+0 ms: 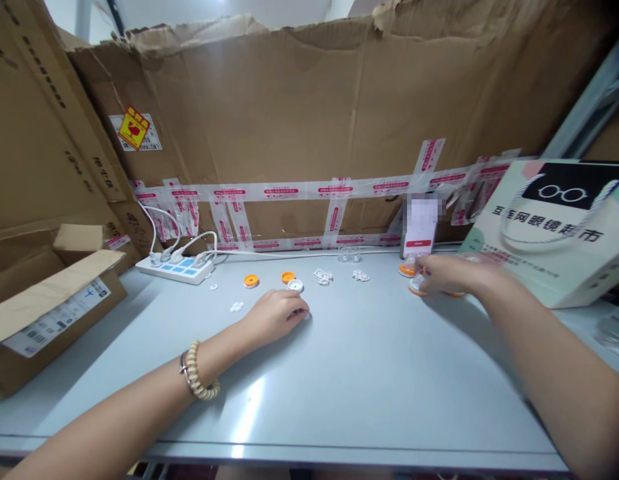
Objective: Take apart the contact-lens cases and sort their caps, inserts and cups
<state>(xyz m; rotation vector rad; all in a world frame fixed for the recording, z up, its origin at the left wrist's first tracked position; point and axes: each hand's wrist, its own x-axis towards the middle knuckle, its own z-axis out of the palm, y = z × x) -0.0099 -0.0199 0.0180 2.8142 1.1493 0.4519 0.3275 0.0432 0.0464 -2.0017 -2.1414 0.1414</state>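
Tight at the back, roomy in front

The left hand [275, 315] rests on the desk [369, 380], fingers curled at a small white piece [306, 315]; whether they pinch it, I cannot tell. A white cup [295, 285] sits just beyond. The blurred right hand [439, 272] is among orange-and-white discs [416, 289], near the phone [418, 230] and paper bag [534, 247]; its grip cannot be told. The broadest room lies between both hands and the front edge; cardboard [299, 120] bounds the back.
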